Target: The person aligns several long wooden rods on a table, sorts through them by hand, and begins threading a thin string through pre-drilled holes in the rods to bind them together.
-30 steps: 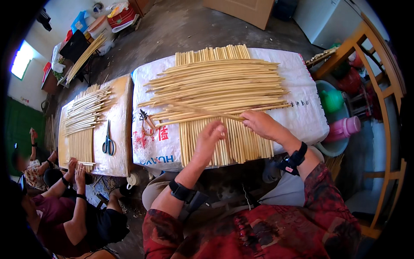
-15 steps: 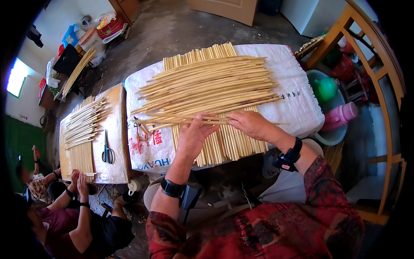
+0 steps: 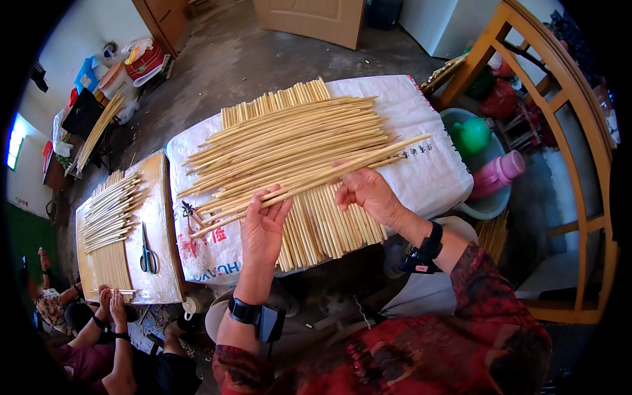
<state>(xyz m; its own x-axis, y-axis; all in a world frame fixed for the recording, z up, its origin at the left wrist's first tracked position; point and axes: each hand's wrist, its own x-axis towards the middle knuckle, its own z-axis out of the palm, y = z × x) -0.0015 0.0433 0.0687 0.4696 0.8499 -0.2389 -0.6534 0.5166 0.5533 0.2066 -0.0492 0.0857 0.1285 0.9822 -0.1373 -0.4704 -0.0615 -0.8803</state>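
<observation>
A long, pale, peeled wooden stick [image 3: 395, 152] slants across my hands, its right end raised over the white sack cloth. My left hand [image 3: 262, 227] is palm up, with the stick between thumb and fingers. My right hand [image 3: 372, 196] is loosely curled around the stick, one finger partly hidden behind it and the thumb lower down. Beyond my hands lies a layer of similar long sticks [image 3: 289, 135], side by side. They rest crosswise on a bed of sticks [image 3: 332, 227] that shows at the near and far edges.
White sack cloth [image 3: 421, 122] covers the table. A small dark-handled tool [image 3: 189, 209] lies at its left. On the left table [image 3: 161, 217] are thinner sticks [image 3: 115, 207] and scissors [image 3: 147, 253]; a co-worker's hands [image 3: 112, 306] are there. A basin [image 3: 497, 197] and wooden frame [image 3: 559, 99] stand right.
The stick's right end has risen and swung away from me. My left hand has turned palm up and opened somewhat; my right hand's grip has loosened. The whole view has shifted slightly.
</observation>
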